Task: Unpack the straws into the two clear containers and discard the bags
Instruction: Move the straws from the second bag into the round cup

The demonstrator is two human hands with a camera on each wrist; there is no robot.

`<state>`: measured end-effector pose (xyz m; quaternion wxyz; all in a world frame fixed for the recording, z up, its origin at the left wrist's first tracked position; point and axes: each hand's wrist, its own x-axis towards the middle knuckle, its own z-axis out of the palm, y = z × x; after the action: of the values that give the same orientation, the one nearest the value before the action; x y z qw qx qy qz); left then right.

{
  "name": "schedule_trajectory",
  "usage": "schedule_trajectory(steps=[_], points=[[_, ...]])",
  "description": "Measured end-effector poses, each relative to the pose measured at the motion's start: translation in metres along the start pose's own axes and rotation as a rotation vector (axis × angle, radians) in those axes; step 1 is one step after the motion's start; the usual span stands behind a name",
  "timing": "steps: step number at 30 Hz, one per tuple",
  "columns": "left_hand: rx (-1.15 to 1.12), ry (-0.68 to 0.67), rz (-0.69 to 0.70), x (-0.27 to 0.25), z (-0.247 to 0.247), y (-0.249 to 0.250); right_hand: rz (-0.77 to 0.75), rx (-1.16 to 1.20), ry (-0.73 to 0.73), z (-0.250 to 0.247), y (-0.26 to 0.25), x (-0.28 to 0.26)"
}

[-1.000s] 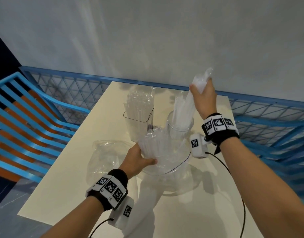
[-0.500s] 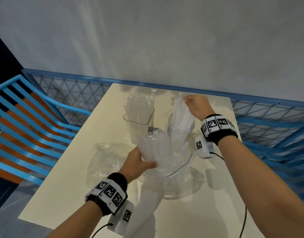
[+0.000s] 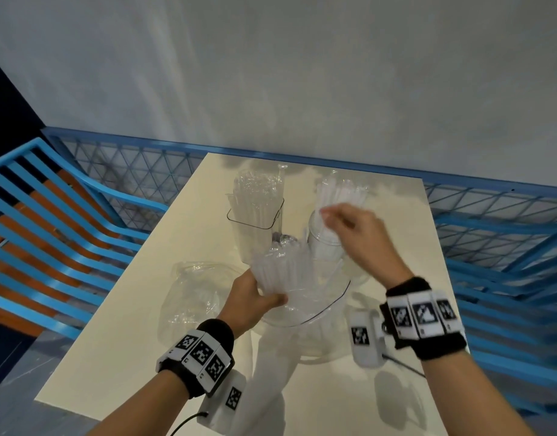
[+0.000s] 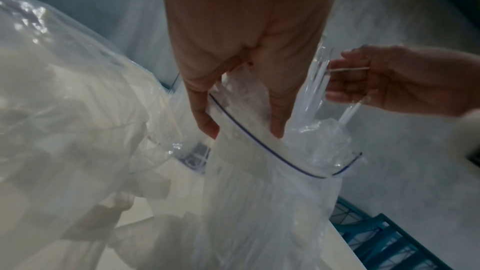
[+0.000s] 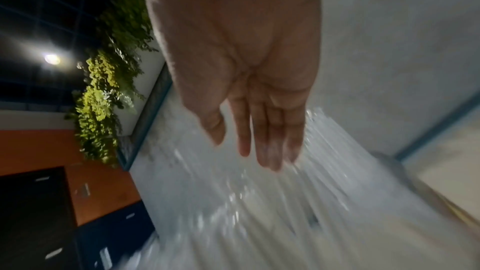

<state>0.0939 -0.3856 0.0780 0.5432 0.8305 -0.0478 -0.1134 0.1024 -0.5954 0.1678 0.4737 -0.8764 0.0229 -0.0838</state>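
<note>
Left hand [image 3: 250, 302] grips the clear zip-top plastic bag [image 3: 305, 297] of translucent straws [image 3: 278, 269], upright on the cream bench [image 3: 120, 341] just in front of both containers. Right hand [image 3: 362, 237], fingers loose and holding nothing, hovers at the white straws [image 3: 336, 193] standing in the round clear container [image 3: 324, 250]. The square clear container [image 3: 255, 221], left of it, is also full of straws; a crumpled empty clear bag [image 3: 195, 297] lies left.

Motion-blurred straws [image 5: 298, 202] below fingers [image 5: 270, 151]
</note>
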Motion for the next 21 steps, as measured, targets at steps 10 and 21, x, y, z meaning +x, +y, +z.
schedule_trajectory(steps=[10, 21], points=[[-0.062, 0.035, 0.041, -0.008, 0.008, 0.008, 0.045, 0.19, 0.027, 0.051, 0.031, -0.046], [-0.052, 0.006, 0.028, -0.009, 0.006, 0.011, 0.062, 0.508, 0.246, 0.047, 0.024, -0.035]])
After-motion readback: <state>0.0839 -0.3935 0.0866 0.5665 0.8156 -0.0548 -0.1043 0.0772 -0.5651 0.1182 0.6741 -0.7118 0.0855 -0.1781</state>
